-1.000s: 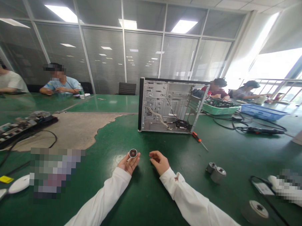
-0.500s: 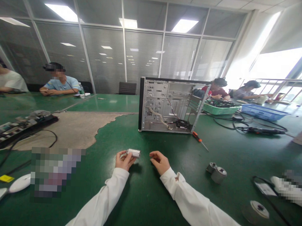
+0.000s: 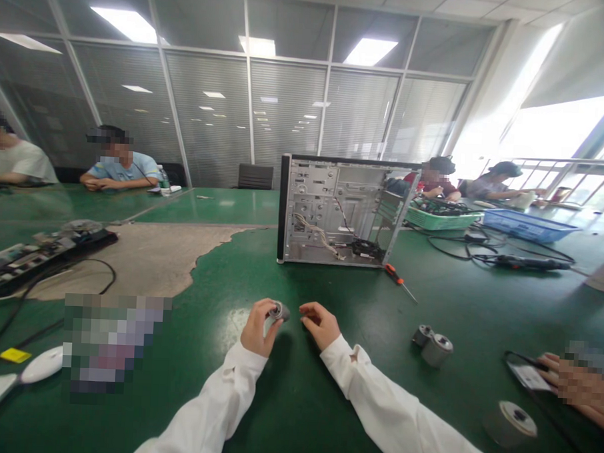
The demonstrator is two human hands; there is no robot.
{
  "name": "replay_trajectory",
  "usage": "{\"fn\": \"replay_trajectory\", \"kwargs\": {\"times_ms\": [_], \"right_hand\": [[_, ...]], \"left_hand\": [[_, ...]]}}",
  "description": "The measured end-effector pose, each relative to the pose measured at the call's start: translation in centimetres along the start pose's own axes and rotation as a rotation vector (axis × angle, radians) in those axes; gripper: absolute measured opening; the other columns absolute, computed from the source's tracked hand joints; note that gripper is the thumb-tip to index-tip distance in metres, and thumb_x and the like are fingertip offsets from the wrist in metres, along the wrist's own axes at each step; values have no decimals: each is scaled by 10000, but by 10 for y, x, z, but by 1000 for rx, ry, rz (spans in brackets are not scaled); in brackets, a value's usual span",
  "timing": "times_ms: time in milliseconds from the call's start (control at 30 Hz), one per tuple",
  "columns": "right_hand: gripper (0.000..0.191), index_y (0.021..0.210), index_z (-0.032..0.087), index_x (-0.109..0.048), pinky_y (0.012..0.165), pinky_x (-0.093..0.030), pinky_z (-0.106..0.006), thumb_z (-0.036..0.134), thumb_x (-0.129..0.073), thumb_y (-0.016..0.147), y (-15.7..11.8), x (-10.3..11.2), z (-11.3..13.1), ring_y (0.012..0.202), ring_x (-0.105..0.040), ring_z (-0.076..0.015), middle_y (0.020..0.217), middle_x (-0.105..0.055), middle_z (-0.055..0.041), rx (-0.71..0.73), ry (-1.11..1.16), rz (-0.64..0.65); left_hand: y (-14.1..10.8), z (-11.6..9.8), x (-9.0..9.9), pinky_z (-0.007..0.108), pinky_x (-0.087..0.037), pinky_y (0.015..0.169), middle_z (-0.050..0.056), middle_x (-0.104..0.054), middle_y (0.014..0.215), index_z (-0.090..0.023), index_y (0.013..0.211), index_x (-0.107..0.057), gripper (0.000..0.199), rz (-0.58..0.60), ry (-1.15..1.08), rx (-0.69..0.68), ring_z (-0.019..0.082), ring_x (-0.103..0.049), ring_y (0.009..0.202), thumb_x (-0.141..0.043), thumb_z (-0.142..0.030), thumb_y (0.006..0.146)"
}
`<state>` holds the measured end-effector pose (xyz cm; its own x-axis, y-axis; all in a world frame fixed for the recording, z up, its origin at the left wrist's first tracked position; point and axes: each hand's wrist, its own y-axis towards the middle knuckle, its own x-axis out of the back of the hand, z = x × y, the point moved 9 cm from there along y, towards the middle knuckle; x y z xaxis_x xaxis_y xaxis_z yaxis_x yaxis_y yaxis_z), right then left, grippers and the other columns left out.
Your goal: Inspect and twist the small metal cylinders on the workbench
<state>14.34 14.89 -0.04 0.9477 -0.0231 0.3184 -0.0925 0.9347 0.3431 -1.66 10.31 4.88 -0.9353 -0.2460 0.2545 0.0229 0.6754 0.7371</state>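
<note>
In my left hand (image 3: 258,330) is a small grey metal cylinder (image 3: 281,312), gripped between thumb and fingers a little above the green table. Its end with a dark fitting faces up toward me. My right hand (image 3: 320,325) is just to the right of the cylinder, apart from it. Its fingers are loosely curled, thumb and index slightly apart, with nothing between them. Two similar metal cylinders (image 3: 437,350) stand close together farther right, and a larger metal cylinder (image 3: 509,424) stands near the right front.
An open computer case (image 3: 327,214) stands ahead, with a screwdriver (image 3: 400,282) beside it. A power strip (image 3: 40,255) with cables is at left. A green basket (image 3: 442,221) and a blue basket (image 3: 529,226) sit at back right. Another person's hand (image 3: 550,371) reaches in at right.
My left hand has turned the cylinder from lying sideways to end-up and moved it slightly right. My right hand has stayed put. At right, another person's bare hand shows where something white was.
</note>
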Motion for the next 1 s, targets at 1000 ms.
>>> {"fn": "replay_trajectory", "kwargs": {"times_ms": [1000], "right_hand": [[193, 847, 192, -574, 591, -432, -240, 180, -508, 665, 0, 3, 39, 743, -549, -143, 801, -589, -27, 145, 29, -46]], "left_hand": [[-11, 54, -16, 350, -383, 795, 29, -569, 846, -205, 1020, -472, 598, 74, -108, 440, 205, -531, 827, -508, -25, 451]]}}
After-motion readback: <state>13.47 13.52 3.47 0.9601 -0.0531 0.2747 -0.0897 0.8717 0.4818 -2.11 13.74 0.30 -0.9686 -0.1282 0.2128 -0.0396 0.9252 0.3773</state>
